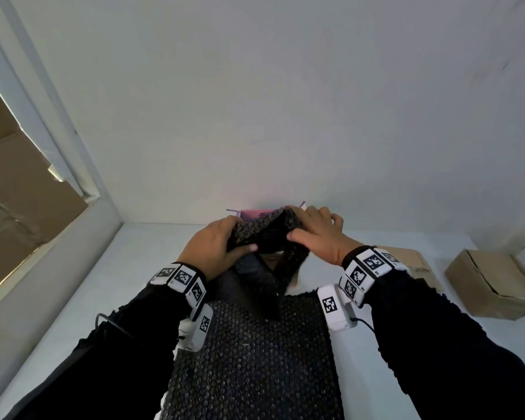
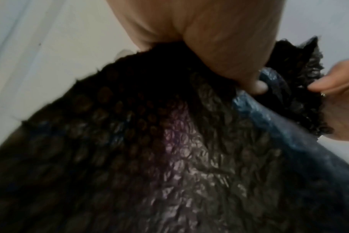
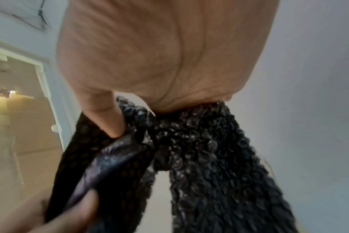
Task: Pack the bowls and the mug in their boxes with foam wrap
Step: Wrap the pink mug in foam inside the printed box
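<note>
A long sheet of black bubble foam wrap (image 1: 255,359) runs from the table's near edge up to my hands. Its far end is bunched into a bundle (image 1: 264,234) lifted above the table. My left hand (image 1: 215,247) grips the bundle's left side, thumb on the front (image 2: 255,85). My right hand (image 1: 315,234) grips the right side, thumb pressed into the wrap (image 3: 110,119). What is inside the wrap is hidden. Behind the bundle, a pink box (image 1: 252,214) stands against the wall, mostly hidden. No bowl or mug shows.
Two brown cardboard boxes sit at the right: one (image 1: 494,283) near the table's edge, another (image 1: 412,265) partly behind my right wrist. The white table (image 1: 128,268) meets a white wall at the back. A window frame (image 1: 43,131) is at left.
</note>
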Demonstrator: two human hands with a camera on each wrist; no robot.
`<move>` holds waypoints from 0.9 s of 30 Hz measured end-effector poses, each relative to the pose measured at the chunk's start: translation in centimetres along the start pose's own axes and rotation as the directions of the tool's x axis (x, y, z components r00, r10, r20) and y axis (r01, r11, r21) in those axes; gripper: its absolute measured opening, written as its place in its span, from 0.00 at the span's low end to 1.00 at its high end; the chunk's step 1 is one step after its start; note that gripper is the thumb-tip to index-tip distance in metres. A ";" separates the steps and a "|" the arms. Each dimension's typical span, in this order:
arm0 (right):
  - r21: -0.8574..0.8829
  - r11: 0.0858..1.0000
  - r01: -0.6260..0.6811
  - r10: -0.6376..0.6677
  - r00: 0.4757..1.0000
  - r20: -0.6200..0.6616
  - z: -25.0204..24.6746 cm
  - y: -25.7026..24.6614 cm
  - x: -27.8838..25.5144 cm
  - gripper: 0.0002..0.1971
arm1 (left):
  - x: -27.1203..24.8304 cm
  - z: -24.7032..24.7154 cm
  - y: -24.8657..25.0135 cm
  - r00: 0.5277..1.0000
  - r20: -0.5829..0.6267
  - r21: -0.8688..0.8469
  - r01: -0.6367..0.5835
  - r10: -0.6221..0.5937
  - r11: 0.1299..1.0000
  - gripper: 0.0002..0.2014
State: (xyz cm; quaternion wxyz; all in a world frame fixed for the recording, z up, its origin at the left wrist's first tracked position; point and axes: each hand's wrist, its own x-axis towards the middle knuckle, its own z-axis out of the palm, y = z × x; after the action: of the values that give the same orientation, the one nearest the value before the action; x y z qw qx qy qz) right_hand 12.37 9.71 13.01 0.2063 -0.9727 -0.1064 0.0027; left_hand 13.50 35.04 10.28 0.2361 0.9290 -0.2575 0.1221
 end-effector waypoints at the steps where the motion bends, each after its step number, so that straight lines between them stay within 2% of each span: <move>1: 0.028 1.000 -0.008 0.008 1.000 -0.009 -0.5 -0.1 0.3 0.36 | 0.2 -0.2 -0.2 1.000 0.000 0.046 -0.009 0.009 0.999 0.20; 3: -0.035 0.999 0.010 -0.011 0.999 -0.030 -1.5 -0.5 1.1 0.34 | 0.8 -0.7 -0.4 1.000 -0.010 0.117 -0.010 0.011 0.993 0.17; 5: -0.156 0.986 0.059 -0.066 0.997 -0.040 -2.3 -0.6 1.9 0.32 | 1.5 -1.1 -0.5 0.998 -0.056 0.098 -0.018 0.023 0.995 0.17; 8: -0.183 0.975 0.125 -0.145 0.984 -0.102 -3.0 -0.3 2.8 0.33 | 2.5 -1.5 -0.3 0.994 -0.112 0.058 0.024 -0.018 0.998 0.20; 10: -0.219 0.966 0.141 -0.182 0.967 -0.177 -3.0 0.0 3.4 0.30 | 2.8 -1.6 -0.3 0.988 -0.153 0.083 0.000 0.013 0.997 0.21; 14: -0.311 0.944 0.111 -0.211 0.927 -0.310 -2.6 0.4 4.5 0.21 | 4.0 -1.3 -0.8 0.976 -0.205 0.212 -0.034 0.078 0.977 0.27; 18: -0.376 0.926 0.039 -0.207 0.885 -0.417 -2.3 1.1 5.7 0.16 | 6.0 -1.3 -1.7 0.985 -0.158 0.383 -0.004 0.069 0.924 0.21; 21: -0.410 0.912 0.011 -0.216 0.862 -0.458 -1.9 1.6 6.9 0.16 | 7.3 -0.9 -2.3 0.988 -0.151 0.418 0.040 0.026 0.908 0.18; 23: -0.368 0.928 0.050 -0.224 0.865 -0.448 -1.7 1.8 7.6 0.16 | 8.0 -0.5 -2.3 0.984 -0.173 0.360 0.111 -0.051 0.926 0.17; 27: -0.158 0.984 0.079 -0.135 0.913 -0.385 -1.3 1.9 8.7 0.18 | 8.7 0.6 -2.0 0.959 -0.198 0.027 0.210 -0.201 0.977 0.17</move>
State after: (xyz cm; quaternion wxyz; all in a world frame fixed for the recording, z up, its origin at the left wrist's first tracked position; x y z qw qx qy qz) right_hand 21.37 9.27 13.76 0.1550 -0.9580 -0.1160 -0.2117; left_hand 21.93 32.54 12.07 0.2493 0.9398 -0.1323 0.1928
